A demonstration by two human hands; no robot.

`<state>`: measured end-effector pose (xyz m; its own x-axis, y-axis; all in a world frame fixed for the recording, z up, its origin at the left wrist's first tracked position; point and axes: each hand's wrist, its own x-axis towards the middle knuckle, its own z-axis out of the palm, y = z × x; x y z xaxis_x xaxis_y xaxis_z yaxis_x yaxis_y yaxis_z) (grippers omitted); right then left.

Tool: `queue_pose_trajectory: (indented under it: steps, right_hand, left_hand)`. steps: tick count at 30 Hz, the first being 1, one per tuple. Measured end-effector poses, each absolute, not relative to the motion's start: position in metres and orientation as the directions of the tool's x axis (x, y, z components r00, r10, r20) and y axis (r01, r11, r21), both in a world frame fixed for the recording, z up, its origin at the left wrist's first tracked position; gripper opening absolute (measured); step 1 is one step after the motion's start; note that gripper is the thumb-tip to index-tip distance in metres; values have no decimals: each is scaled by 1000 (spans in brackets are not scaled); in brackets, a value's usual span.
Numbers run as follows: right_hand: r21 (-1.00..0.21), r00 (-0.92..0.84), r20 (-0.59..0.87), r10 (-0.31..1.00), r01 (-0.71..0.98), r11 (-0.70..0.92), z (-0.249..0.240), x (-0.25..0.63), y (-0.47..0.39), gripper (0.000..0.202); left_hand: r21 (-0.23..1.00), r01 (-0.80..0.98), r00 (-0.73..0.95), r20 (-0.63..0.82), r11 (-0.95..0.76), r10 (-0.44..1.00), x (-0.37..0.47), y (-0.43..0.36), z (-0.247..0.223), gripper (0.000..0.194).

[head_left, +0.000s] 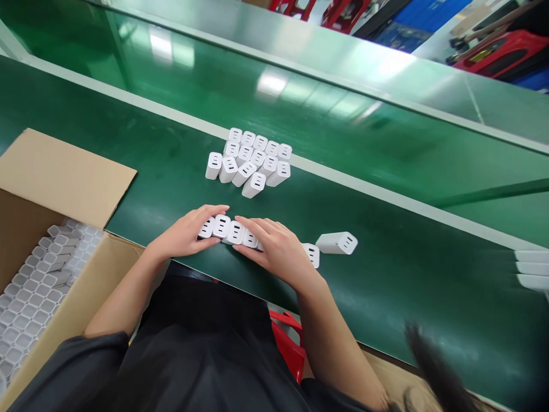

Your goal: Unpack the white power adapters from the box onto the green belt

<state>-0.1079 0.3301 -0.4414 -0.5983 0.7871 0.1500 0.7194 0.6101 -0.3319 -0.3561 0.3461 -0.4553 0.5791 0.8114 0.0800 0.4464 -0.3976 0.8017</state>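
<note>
A short row of white charger blocks (222,226), their port ends facing up, stands near the front edge of the green table. My left hand (189,232) is curled around the row's left end, thumb in front and fingers behind. From the right, my right hand (278,246) wraps the other end the same way, hiding part of the row. Just beyond its wrist, one charger block (312,254) is partly covered, and another charger block (337,243) lies on its side. Farther back, several more charger blocks (257,157) stand grouped in uneven rows.
At the left, an open cardboard box (92,286) holds many white blocks in rows, with its flap (64,171) over the table (407,286). White pieces (532,269) sit at the right edge. A pale strip (364,194) runs behind the grouped blocks. A red stool (288,346) shows below.
</note>
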Motion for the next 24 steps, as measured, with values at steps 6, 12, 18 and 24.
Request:
queue_pose_trajectory:
  steps: [6,12,18,24]
  right_hand:
    - [-411,-594,101,798,706,577,-435,-76,316,44]
    - [-406,-540,72,839,752,519,-436,-54,301,47]
    - [-412,-503,77,861,770,487,-433,-42,293,52]
    - [-432,-478,101,873,769,471,-430,-33,286,56]
  left_hand:
    - [799,421,625,88,-430,776,-328,328,-457,60]
    - [809,387,667,86,-443,740,-305,323,-461,62]
    - [863,281,664,142,-421,734,-299,325,-471,70]
    - [900,212,670,148,-379,727,-304,326,-474,78]
